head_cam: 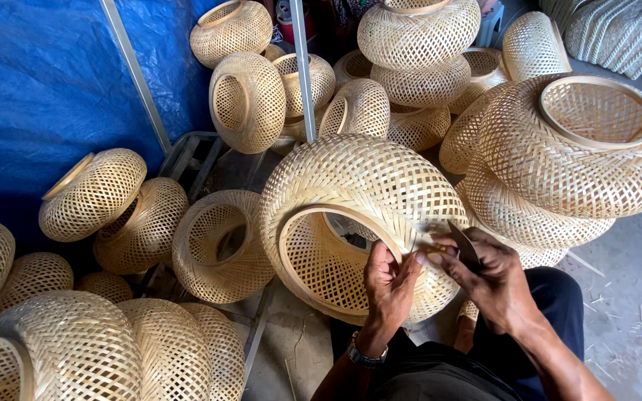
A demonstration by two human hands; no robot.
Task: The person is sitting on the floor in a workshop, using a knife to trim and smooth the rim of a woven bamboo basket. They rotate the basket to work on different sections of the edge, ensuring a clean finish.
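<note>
Nearest the camera, the left hand point(389, 286) is closed in a pinch on the rim of a large woven bamboo shade point(362, 215), thumb and fingers pressing the edge just where loose strip ends stick out. The right hand point(488, 278) is closed around a small dark knife point(464, 243), blade pointing up and toward the same spot on the rim. The shade rests tilted against the person's lap, its round opening facing the camera, above the floor point(633, 312).

As a judgement, the work in hand is trimming or tucking strip ends at the rim. Doing it well means keeping the left pinch tight beside the cut so the weave does not spring open, angling the blade away from the left thumb, and taking thin, short strokes so the rim hoop is not nicked. Turning the shade bit by bit would keep each end within easy reach.

Just beyond, to the left, a smaller open shade point(221, 245) lies touching the big one, with two more point(94, 193) beside it against the blue tarp point(39, 89). To the right a stack of wide shades point(559, 156) leans close by the right arm. Farther back a heap of round shades point(417, 33) is piled around a metal pole point(302, 67).
</note>
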